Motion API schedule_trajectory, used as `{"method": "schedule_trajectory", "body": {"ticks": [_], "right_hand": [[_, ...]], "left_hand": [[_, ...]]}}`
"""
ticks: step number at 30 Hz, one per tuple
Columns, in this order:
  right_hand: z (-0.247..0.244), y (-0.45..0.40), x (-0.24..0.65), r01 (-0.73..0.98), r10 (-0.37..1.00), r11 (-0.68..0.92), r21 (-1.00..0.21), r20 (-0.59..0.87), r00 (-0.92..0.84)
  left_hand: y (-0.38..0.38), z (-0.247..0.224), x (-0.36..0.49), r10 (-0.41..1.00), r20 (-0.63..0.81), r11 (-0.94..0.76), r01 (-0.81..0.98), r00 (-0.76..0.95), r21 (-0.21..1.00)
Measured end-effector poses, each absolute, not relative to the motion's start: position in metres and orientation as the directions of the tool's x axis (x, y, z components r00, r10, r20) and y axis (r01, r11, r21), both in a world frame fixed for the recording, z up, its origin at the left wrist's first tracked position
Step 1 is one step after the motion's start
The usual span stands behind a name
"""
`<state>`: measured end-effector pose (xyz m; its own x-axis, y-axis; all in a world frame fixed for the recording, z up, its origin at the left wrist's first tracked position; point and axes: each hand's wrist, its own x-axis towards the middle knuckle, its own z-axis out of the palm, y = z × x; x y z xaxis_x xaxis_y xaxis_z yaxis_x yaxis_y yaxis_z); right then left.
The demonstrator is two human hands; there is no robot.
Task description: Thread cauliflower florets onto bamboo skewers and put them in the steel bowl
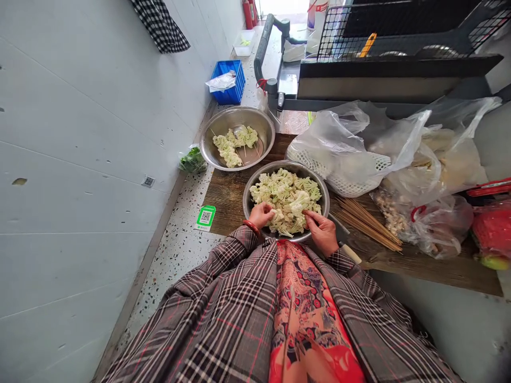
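A metal bowl full of cauliflower florets stands right in front of me. My left hand, with a reddish bangle at its wrist, is closed on a cauliflower floret over the bowl's near left part. My right hand is pinched at the bowl's near right rim; whatever lies between its fingertips is too small to make out. Farther back on the left, a wider metal basin holds several skewered cauliflower pieces, with thin stick ends poking out.
Bamboo skewers lie right of the bowl, near a knife with a pale handle. Plastic bags and a white basket crowd the right side. A green QR card lies left. A blue crate stands behind.
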<state>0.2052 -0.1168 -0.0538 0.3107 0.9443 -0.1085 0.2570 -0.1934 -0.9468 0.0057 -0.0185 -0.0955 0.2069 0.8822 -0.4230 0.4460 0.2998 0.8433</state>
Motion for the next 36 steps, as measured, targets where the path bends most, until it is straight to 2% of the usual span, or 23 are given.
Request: {"method": "schedule_trajectory", "body": {"ticks": [2, 5, 12, 20, 27, 36], "right_hand": [[-0.054, -0.117, 0.203, 0.248, 0.947, -0.201, -0.948, -0.123, 0.298], [-0.054, -0.116, 0.201, 0.261, 0.958, -0.182, -0.948, -0.111, 0.266], [-0.054, -0.118, 0.196, 0.359, 0.991, -0.084, -0.930, -0.039, 0.132], [-0.056, -0.117, 0.196, 0.419, 0.998, 0.011, -0.908, 0.033, 0.047], [-0.052, -0.120, 0.200, 0.434, 0.998, 0.037, -0.900, 0.056, 0.032], [-0.052, -0.118, 0.202, 0.414, 0.996, 0.018, -0.910, 0.050, 0.067]], "left_hand": [[-0.012, -0.086, -0.001, 0.840, -0.522, 0.497, 0.177, 0.146, 0.850], [-0.004, -0.068, -0.010, 0.794, -0.585, 0.606, -0.137, 0.166, 0.784], [-0.005, -0.034, -0.011, 0.783, -0.556, 0.621, -0.376, 0.278, 0.687], [-0.010, -0.016, -0.001, 0.805, -0.515, 0.591, -0.456, 0.293, 0.665], [-0.011, -0.016, 0.004, 0.884, -0.437, 0.464, -0.422, 0.164, 0.779], [-0.015, -0.010, 0.012, 0.911, -0.355, 0.411, -0.371, 0.210, 0.833]]}}
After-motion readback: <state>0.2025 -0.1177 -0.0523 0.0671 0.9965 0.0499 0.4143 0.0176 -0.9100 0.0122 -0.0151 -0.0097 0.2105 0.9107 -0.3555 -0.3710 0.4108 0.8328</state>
